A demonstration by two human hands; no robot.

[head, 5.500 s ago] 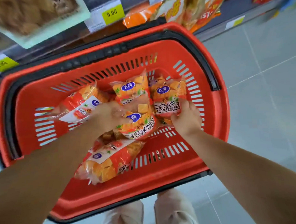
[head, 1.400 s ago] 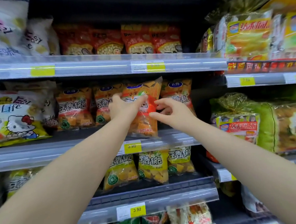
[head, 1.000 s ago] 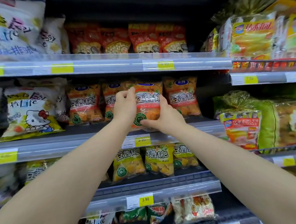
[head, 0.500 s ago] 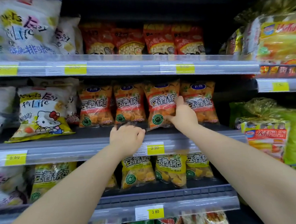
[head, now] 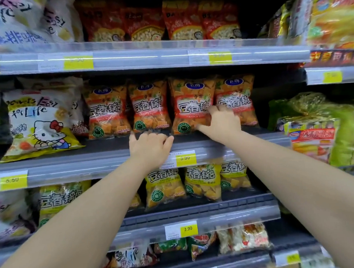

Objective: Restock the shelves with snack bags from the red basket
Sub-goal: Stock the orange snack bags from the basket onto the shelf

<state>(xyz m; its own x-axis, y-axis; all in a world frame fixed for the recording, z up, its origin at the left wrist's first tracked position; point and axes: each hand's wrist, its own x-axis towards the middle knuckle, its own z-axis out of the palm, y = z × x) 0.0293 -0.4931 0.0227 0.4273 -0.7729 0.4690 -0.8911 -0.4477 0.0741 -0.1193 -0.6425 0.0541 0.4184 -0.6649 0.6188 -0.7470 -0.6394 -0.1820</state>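
While left hand (head: 150, 148) stays loosely curled, empty, right hand (head: 222, 122), seemingly spread, presses snack bag (head: 190, 100).

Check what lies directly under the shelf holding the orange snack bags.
A row of yellow snack bags stands on the next grey shelf down. The left forearm covers part of that row, so its bags cannot be counted.

We see the middle shelf (head: 103, 151) across mid-frame carrying four upright orange snack bags (head: 150, 106), with a white cartoon-cat bag (head: 38, 124) left of them.
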